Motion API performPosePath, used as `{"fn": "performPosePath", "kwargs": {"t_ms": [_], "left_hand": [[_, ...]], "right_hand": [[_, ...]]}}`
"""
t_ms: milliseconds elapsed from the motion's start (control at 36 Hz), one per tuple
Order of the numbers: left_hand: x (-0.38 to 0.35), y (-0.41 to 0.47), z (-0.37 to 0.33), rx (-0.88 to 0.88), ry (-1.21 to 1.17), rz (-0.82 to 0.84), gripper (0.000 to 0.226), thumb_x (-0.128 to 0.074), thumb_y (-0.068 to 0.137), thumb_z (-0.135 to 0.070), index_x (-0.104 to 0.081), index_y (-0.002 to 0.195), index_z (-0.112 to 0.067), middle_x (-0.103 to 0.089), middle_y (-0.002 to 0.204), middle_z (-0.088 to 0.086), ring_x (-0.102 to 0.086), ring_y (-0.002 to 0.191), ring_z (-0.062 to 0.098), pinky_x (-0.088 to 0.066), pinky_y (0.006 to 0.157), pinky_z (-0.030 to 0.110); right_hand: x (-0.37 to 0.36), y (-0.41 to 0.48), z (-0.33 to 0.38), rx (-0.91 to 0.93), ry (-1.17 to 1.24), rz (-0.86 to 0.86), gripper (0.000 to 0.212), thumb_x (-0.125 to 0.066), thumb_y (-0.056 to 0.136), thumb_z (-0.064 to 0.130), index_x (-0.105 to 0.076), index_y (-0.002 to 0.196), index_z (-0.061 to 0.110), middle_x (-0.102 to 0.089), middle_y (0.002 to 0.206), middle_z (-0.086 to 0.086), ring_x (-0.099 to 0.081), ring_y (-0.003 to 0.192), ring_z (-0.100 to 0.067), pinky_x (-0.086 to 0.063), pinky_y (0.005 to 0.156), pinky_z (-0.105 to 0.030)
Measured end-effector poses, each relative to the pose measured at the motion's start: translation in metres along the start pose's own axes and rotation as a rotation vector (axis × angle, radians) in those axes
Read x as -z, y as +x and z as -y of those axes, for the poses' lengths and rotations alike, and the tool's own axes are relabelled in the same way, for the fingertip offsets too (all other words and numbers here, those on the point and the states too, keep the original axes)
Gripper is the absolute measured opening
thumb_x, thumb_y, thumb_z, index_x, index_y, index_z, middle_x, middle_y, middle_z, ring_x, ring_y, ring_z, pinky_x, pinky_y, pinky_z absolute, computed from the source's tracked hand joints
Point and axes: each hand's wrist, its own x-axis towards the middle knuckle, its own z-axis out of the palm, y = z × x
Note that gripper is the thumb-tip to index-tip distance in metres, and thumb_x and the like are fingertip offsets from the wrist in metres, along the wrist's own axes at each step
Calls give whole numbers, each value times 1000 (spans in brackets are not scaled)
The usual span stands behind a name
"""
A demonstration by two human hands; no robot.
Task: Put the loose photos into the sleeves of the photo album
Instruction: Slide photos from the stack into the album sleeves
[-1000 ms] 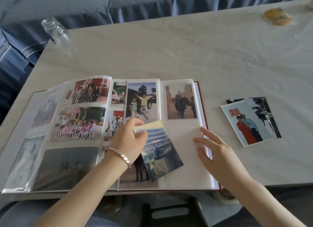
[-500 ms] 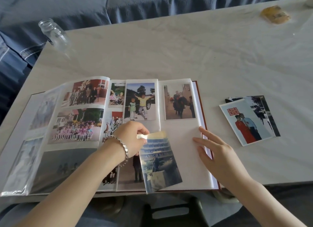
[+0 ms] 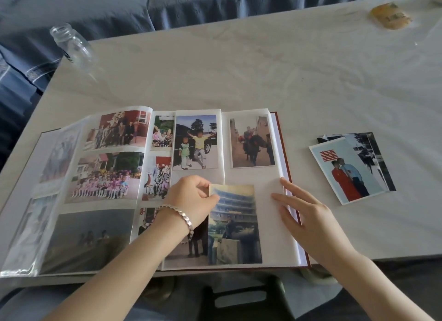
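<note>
Photo (image 3: 235, 225) square on bare album (image 3: 251, 177) page

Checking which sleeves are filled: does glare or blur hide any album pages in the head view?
Head view: glare whitens the far-left pages, washing out their photos; the right page and the photo pinched by the left hand are clear; the glass jar looks soft.

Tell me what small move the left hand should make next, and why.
Probably shift the building photo right, toward the empty sleeve under the horse photo: the left hand pinches its top corner, it overlaps the neighbouring photo, and the right hand rests on the page.
</note>
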Motion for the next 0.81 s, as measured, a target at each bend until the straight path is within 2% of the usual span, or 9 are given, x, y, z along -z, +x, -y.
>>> {"fn": "performPosePath", "kwargs": {"t_ms": [56,167,278,333,444,528,611,722,806], "left_hand": [[5,0,0,50,-30,35,13,-67,84,-22,-56,90,-26,-68,74,-6,-62,55,7,-51,57,21],[10,1,-3,172,-149,89,11,-73,79,-13,-62,78,-15,-69,76,4,-70,67,18,-59,68,34],[12,2,-4,165,-71,136,14,-70,82,-18,-65,70,-13,-70,68,4,-71,67,19,-59,67,33],[9,3,-4,150,-37,122,18,-68,84,-21,-65,68,-13,-69,66,3,-70,64,17,-59,67,32],[-3,3,-5,112,-28,30,26,-66,86,-22,-64,62,-14,-68,60,2,-67,53,10,-58,64,28],[-10,2,-10,73,-45,36,25,-65,87,-23,-63,63,-17,-67,58,-2,-65,48,6,-57,63,25],[-14,3,-18,72,-67,110,22,-64,88,-20,-64,67,-13,-68,61,1,-66,51,8,-54,54,19],[-20,3,-23,86,-106,152,22,-61,90,-16,-65,69,-8,-66,62,6,-68,57,19,-58,59,28],[-20,3,-26,103,-133,184,22,-56,92,-12,-64,72,-5,-63,65,7,-63,52,15,-55,51,22]], "right_hand": [[0,-1,-2,21,10,-13,32,-53,79,34,-53,110,41,-35,136,16,-46,115,-7,-41,81,-14],[-1,-1,-5,38,15,-23,32,-52,79,34,-54,110,41,-38,136,15,-44,113,-5,-39,79,-9],[-2,0,-5,40,19,-20,32,-53,79,33,-54,110,40,-38,135,14,-44,115,-5,-34,73,3],[-1,0,-5,41,31,-14,32,-52,78,35,-54,110,40,-37,136,15,-44,116,-6,-38,77,-2],[-1,0,-5,39,50,-1,33,-50,79,36,-55,111,40,-37,138,14,-49,122,-15,-51,84,-26],[0,0,-6,59,44,-19,31,-50,81,34,-55,111,39,-39,139,12,-51,123,-18,-50,85,-25],[0,0,-6,68,52,-27,30,-50,82,34,-56,112,39,-40,141,11,-50,123,-15,-51,85,-25],[-1,0,-8,73,60,-35,30,-51,83,33,-57,112,38,-42,141,7,-52,122,-17,-51,83,-24],[-2,0,-9,81,56,-35,30,-51,83,33,-56,112,37,-43,140,7,-53,120,-18,-50,82,-22]]}}
